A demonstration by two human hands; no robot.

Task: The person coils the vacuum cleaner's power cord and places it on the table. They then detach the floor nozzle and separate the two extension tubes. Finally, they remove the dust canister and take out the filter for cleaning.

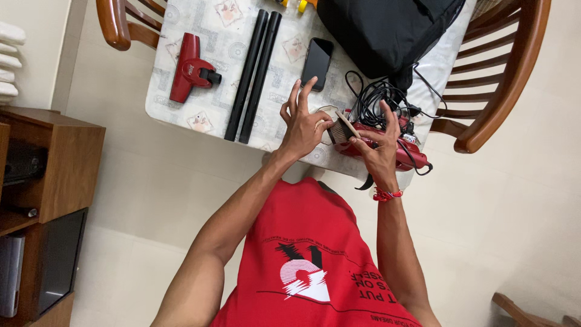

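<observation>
My right hand (376,144) pinches a small wooden-backed brush (342,129) with dark bristles, held over a red hand-held vacuum body (404,154) that lies on the table edge. My left hand (301,121) sits just left of the brush, thumb and forefinger touching its bristle end, other fingers spread upward. A tangle of black cable (376,100) lies behind the vacuum body. My right wrist wears a red thread band (386,195).
On the patterned tablecloth (224,48) lie a red floor nozzle (189,68), two black tubes (254,75), a dark phone (317,60) and a black bag (381,33). Wooden chairs (508,79) flank the table. A wooden cabinet (48,181) stands at left.
</observation>
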